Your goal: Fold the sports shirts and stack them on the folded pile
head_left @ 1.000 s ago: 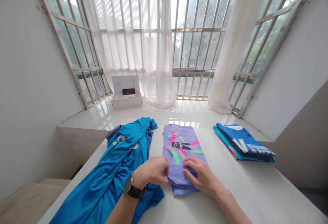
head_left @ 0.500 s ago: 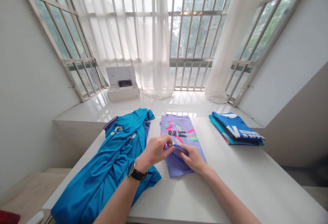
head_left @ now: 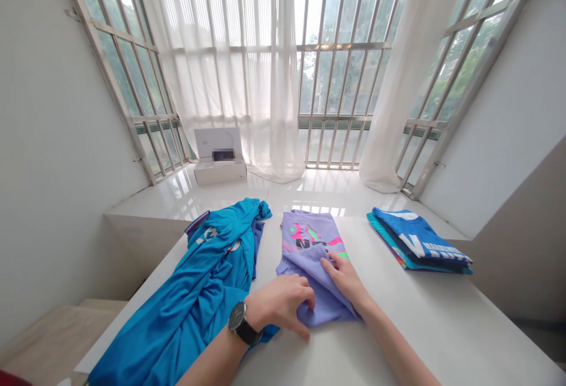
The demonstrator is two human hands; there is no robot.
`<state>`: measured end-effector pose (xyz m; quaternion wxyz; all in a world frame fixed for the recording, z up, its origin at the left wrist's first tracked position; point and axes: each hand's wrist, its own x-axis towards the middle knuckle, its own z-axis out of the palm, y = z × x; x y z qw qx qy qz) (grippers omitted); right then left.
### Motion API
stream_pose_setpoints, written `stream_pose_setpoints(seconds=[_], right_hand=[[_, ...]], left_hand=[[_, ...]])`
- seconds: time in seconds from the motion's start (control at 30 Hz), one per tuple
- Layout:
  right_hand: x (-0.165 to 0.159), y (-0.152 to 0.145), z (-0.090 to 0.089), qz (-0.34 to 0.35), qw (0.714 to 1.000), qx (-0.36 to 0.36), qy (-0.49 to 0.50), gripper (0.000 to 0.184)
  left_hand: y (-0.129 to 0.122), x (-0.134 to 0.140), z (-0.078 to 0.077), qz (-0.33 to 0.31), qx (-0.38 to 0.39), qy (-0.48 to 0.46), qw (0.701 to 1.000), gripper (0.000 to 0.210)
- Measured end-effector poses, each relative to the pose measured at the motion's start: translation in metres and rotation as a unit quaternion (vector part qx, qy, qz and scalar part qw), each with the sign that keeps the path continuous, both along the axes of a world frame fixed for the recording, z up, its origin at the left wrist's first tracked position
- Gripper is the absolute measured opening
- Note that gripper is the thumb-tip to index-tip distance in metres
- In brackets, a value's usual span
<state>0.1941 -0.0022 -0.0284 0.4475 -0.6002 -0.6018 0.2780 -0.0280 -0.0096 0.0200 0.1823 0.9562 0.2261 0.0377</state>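
Note:
A purple T-shirt (head_left: 316,227) with a pink, green and black print lies on the table in front of me. Its lower part is turned up over some of the print. My right hand (head_left: 347,280) grips the folded-up fabric at the right side, fingers closed on it. At the shirt's lower left edge, my left hand (head_left: 283,300), with a black watch (head_left: 241,321) on the wrist, has its thumb and curled fingers apart and nothing visibly in them. Left of this hand a crumpled blue garment (head_left: 190,292) stretches along the table.
Folded blue clothes (head_left: 422,241) lie stacked on the right of the white table (head_left: 415,327). Behind the table, a white box (head_left: 221,171) with its lid up stands on the glossy sill (head_left: 309,188). White curtains (head_left: 283,109) hang before the barred window.
The purple shirt's lower part has been turned up over the print. My left hand has let go of the fabric and moved down toward me; my right hand still grips it. The view has tilted upward.

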Motion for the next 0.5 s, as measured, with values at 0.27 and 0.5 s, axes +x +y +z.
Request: stream_pose_setpoints(seconds=[0.27, 0.5], right_hand=[[0.0028, -0.0009, 0.0000, 0.007, 0.997, -0.037, 0.064, 0.038], [0.0030, 0.0009, -0.0036, 0.021, 0.994, -0.037, 0.098, 0.045]], left_hand=[[-0.0031, 0.0014, 0.0015, 0.013, 0.021, 0.009, 1.000, 0.020], [-0.0035, 0.0058, -0.0005, 0.032, 0.055, 0.003, 0.998, 0.008]])
